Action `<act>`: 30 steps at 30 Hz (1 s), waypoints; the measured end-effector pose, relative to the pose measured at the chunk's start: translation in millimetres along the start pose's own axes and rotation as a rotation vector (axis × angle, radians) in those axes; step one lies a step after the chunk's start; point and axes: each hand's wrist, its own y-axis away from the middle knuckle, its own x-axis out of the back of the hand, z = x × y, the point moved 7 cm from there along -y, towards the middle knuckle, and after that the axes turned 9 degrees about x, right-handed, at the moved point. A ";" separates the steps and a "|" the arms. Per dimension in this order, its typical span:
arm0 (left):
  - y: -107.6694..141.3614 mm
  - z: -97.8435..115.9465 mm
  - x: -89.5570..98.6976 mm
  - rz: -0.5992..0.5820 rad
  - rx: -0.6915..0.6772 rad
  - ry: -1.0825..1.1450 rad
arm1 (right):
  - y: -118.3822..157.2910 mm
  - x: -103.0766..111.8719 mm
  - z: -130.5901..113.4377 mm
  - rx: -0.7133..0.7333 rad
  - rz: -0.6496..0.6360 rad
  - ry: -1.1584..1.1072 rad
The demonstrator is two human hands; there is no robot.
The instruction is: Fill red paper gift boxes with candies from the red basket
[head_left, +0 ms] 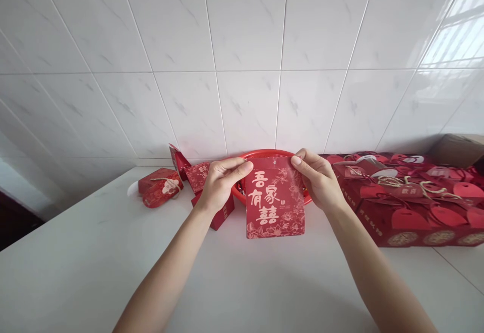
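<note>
A flat red packet (275,199) with pale characters and flower prints hangs upright between my hands, above the white counter. My left hand (223,179) pinches its top left corner between thumb and fingers. At the top right corner, my right hand (317,177) grips it the same way. Behind the packet is a red basket (264,152), mostly hidden; its contents barely show. Left of the basket, partly behind my left hand, stand small red boxes (223,214).
Several red boxes with twine bows (408,212) fill the right side of the counter (113,272). A brown carton (457,149) is behind them. At the left lie red boxes with a tag (161,187). White tiles (249,111) rise behind.
</note>
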 end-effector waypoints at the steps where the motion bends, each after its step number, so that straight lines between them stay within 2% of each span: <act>1: 0.0 -0.6 0.0 -0.003 0.003 0.006 | 0.0 0.5 0.3 -0.001 0.006 0.014; 8: -1.6 -5.8 0.6 -0.012 0.027 0.008 | -0.4 4.3 1.0 0.003 0.054 0.022; 12: -3.0 -7.7 2.7 0.032 0.040 0.013 | -0.6 6.7 2.0 0.000 0.075 0.064; 23: -2.6 -1.9 5.3 0.092 -0.016 -0.004 | -1.0 9.0 3.3 -0.030 0.112 0.016; 30: -2.0 -0.5 3.9 0.076 -0.049 -0.026 | 0.1 10.2 5.2 -0.034 0.104 0.041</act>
